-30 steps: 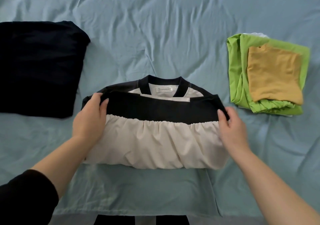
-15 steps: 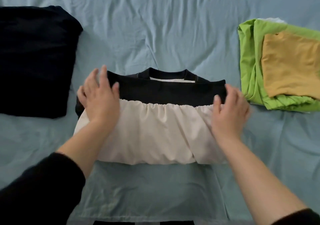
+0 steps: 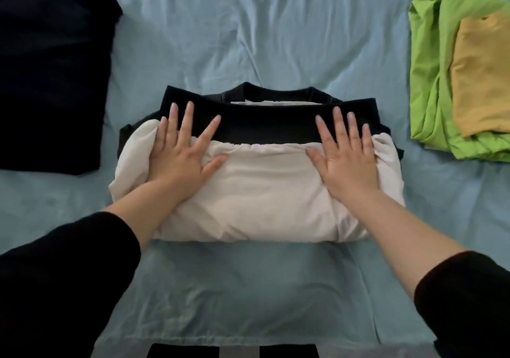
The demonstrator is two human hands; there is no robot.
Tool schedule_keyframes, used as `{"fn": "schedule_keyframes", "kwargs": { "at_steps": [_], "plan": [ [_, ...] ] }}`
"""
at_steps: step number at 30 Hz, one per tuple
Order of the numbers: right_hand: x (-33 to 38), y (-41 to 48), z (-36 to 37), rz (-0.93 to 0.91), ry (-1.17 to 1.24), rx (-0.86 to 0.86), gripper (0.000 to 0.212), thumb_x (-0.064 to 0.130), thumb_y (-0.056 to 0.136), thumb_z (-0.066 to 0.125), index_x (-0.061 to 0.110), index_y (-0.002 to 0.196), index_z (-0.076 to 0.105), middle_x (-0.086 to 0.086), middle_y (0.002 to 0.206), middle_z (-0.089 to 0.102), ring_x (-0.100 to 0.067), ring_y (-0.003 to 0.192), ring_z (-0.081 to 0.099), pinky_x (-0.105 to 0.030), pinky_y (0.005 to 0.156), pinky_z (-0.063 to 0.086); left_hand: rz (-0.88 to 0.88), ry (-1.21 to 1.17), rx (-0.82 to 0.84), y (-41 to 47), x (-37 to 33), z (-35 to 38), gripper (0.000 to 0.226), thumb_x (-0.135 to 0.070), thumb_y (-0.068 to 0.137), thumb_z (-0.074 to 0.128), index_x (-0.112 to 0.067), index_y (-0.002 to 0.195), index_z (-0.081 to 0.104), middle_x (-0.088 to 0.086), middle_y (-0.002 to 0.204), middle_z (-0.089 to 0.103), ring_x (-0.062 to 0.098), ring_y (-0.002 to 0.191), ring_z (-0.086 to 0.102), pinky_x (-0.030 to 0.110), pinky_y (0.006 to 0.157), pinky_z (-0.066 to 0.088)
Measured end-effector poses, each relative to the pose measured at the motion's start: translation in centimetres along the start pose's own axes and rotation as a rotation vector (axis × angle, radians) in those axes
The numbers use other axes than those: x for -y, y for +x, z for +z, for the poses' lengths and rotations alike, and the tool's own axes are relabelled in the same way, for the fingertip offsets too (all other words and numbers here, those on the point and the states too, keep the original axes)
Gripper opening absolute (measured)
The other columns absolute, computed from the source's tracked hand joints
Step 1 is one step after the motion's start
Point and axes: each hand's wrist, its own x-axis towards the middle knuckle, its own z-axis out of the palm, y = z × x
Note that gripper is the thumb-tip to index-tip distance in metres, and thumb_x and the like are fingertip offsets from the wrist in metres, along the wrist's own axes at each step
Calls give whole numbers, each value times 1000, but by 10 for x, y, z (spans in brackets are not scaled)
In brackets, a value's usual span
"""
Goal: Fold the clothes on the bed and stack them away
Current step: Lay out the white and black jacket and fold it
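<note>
Because the black sleeves [image 3: 63, 288] reach in from the near edge, the forearms frame the work: a white-and-black top [image 3: 262, 200] lying folded on the blue bed sheet [image 3: 248, 288], its rounded near fold just short of the wrists. The left hand [image 3: 179, 159] lies flat on the top's left part, fingers straight and spread, gripping nothing. The right hand [image 3: 346, 159] mirrors it on the right part, equally flat and unclenched. Under the fingertips of both runs the black hem band [image 3: 265, 126], doubled over the white body, and just past them the dark collar [image 3: 276, 93] peeks out.

I judge this the pressing step: the fold is made and the palms are flattening the puffy bundle. The next move likely calls for sliding the hands under the two ends and lifting the bundle as one piece, so the band does not spring open.

Well out beyond the right hand sits a stack, a mustard piece [image 3: 483, 82] on a green garment [image 3: 430, 87], the probable destination. Well out beyond the left hand lies a dark folded garment [image 3: 49, 82].
</note>
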Motion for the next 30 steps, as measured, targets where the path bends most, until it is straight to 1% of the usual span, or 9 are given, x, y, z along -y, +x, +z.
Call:
{"fn": "schedule_keyframes", "kwargs": {
  "at_steps": [4, 9, 14, 16, 18, 21, 23, 28, 30],
  "plan": [
    [-12, -28, -8, -55, -58, 6, 67, 66, 94, 9, 34, 152, 7, 1, 161, 3, -26, 148, 7, -53, 116, -8, 69, 84, -69, -20, 13, -12, 66, -69, 92, 9, -41, 152, 3, 11, 161, 9, 31, 148, -4, 54, 113, -16],
    [-63, -50, 0, 55, -53, 162, 68, 68, 89, 5, 37, 150, -3, 5, 160, -7, -15, 149, 1, -58, 115, -4, -17, -24, 140, -35, 55, 8, 64, -77, 85, -1, -53, 140, -25, -1, 156, -29, 19, 145, -25, 60, 113, -8],
    [-50, -46, -13, 74, 97, 191, 68, 74, 85, -1, 45, 143, -22, 17, 150, -34, -4, 140, -29, -52, 115, -13, -32, -44, 153, -40, 31, -17, 70, -80, 82, -8, -49, 141, -28, 2, 154, -34, 21, 141, -34, 57, 110, -22],
    [-50, -53, -24, 147, 298, 75, 69, 71, 90, 16, 43, 149, -8, 15, 157, -21, -8, 146, -16, -46, 116, -5, -28, -152, 105, -49, 0, -32, 71, -80, 83, -4, -48, 144, -23, -1, 151, -37, 22, 140, -35, 53, 107, -27],
    [-58, -62, -30, 389, 575, -52, 70, 63, 92, 36, 31, 151, 16, 2, 161, 13, -18, 147, 14, -41, 115, 17, 6, -258, 79, -57, -46, -42, 70, -79, 84, 1, -49, 144, -21, -3, 151, -38, 22, 140, -36, 50, 106, -29],
    [-73, -77, -30, 781, 897, 79, 62, 57, 87, 55, 12, 130, 47, -9, 130, 55, -28, 122, 51, -36, 95, 39, 82, -337, 117, -56, -118, -38, 68, -79, 82, -4, -52, 141, -26, -6, 150, -38, 20, 137, -40, 51, 109, -26],
    [-81, -82, -27, 890, 1021, 147, 53, 59, 82, 60, 15, 110, 54, -5, 112, 61, -24, 104, 58, -34, 86, 44, 71, -406, 183, -47, -148, -31, 70, -79, 82, -3, -51, 140, -28, -4, 155, -32, 16, 135, -42, 48, 112, -23],
    [-80, -92, -33, 928, 1439, 297, 47, 51, 77, 71, 19, 110, 61, 1, 111, 69, -21, 103, 64, -41, 97, 50, -119, -666, 271, -5, -164, -18, 74, -77, 83, 5, -45, 146, -18, -5, 160, -20, 10, 142, -28, 38, 113, -18],
    [-71, -98, -50, 850, 1618, 341, 46, 41, 73, 76, 19, 111, 63, 0, 107, 73, -21, 100, 68, -38, 87, 57, -181, -757, 283, 8, -161, -20, 74, -74, 85, 8, -42, 150, -9, -7, 161, -11, 12, 147, -15, 36, 115, -11]
  ]
}}
